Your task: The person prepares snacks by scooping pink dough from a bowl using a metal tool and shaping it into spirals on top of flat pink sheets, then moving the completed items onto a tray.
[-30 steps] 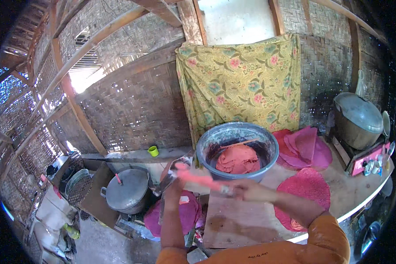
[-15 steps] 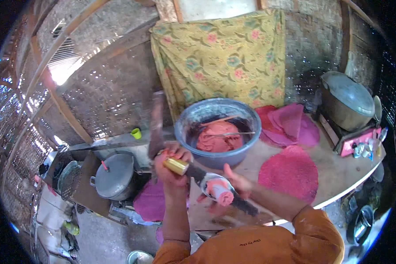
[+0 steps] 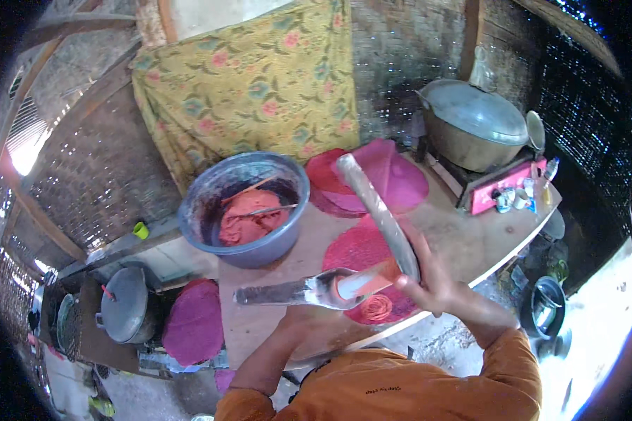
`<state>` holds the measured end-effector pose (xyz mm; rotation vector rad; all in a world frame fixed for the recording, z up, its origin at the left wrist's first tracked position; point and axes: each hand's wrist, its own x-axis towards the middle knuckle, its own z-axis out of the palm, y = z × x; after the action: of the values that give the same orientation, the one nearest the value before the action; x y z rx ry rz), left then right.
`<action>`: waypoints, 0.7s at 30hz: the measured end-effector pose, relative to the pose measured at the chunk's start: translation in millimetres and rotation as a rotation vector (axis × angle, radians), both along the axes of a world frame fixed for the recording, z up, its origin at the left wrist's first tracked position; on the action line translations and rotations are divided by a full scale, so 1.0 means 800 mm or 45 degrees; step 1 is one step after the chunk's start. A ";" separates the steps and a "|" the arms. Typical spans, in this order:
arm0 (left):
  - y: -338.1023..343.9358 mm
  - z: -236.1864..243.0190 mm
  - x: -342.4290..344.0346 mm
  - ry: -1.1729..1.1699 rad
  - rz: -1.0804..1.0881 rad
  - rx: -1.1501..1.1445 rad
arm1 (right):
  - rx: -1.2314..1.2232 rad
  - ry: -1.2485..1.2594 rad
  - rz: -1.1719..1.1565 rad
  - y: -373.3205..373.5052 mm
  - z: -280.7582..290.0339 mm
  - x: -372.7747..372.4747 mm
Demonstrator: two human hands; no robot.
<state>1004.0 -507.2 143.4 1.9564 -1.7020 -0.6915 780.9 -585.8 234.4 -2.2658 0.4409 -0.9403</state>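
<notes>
My right hand (image 3: 432, 281) grips a hand press with a long pale bar (image 3: 372, 193) angled upward, joined by a pink-smeared cylinder (image 3: 361, 281) to a metal body (image 3: 274, 296) with a handle lying crosswise. My left hand (image 3: 309, 314) is beneath the metal body; its fingers are hidden. Below the press is a round pink mat (image 3: 347, 245) bearing a coil of pink strands (image 3: 377, 307). Behind, a blue tub (image 3: 239, 254) holds pink dough (image 3: 247, 224) with sticks across it, on a wooden table (image 3: 253, 337).
More pink mats (image 3: 393, 175) lie at the back. A lidded pot (image 3: 470, 126) stands on a stove at right, beside a pink board (image 3: 488, 196) with small items. At left are a lidded pot (image 3: 123, 309) and magenta mats (image 3: 193, 323). A floral cloth (image 3: 246, 84) hangs behind.
The view has swung rightward. The press has moved right over the round mat, and its long bar now angles up from my right hand. My right hand's fingers have closed round it.
</notes>
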 end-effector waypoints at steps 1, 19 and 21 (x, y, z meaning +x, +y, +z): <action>0.000 0.016 -0.019 0.114 -0.076 -0.179 | -0.158 0.074 -0.033 -0.005 0.002 -0.012; -0.082 0.013 -0.131 1.279 -0.677 -0.138 | 1.640 0.157 1.074 -0.101 -0.069 -0.176; -0.102 0.052 -0.126 1.583 -0.774 -0.421 | 1.964 0.049 1.258 -0.093 -0.096 -0.200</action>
<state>903.2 -588.4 185.0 0.4427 -1.3531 -1.3294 620.8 -660.4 157.6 -0.7998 -0.0457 0.0922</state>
